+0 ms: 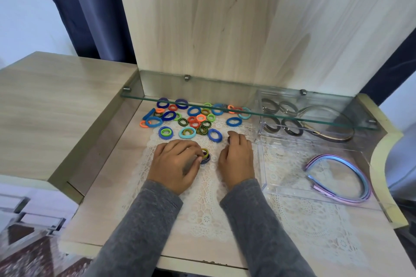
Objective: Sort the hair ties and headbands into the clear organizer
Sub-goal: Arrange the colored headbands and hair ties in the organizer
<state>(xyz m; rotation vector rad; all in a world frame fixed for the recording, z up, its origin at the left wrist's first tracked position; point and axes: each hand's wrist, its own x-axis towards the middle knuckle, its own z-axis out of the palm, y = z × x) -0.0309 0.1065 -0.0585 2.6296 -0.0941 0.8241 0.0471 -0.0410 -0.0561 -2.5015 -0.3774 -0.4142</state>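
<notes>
We count four dark looped bands (280, 119) and one dark headband (333, 123) in the clear plastic organizer's (264, 164) rear compartments, with pastel headbands (344, 177), perhaps three, in its front tray. Several dozen bright fabric hair ties (193, 118) lie scattered on the lace mat (202, 213) covering the pale wooden desk (108, 198) under a glass shelf (225, 107). Our left hand (175, 164) pinches a small stack of ties (205, 155); our right hand (237, 159) rests curled beside it, contents unclear.

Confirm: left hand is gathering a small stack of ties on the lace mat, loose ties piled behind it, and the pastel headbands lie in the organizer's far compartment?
Not quite. In the head view the pastel headbands lie in the near compartment of the clear organizer; the far one holds dark headbands. The rest stands: left hand on a small stack of ties, loose ties behind.
</notes>
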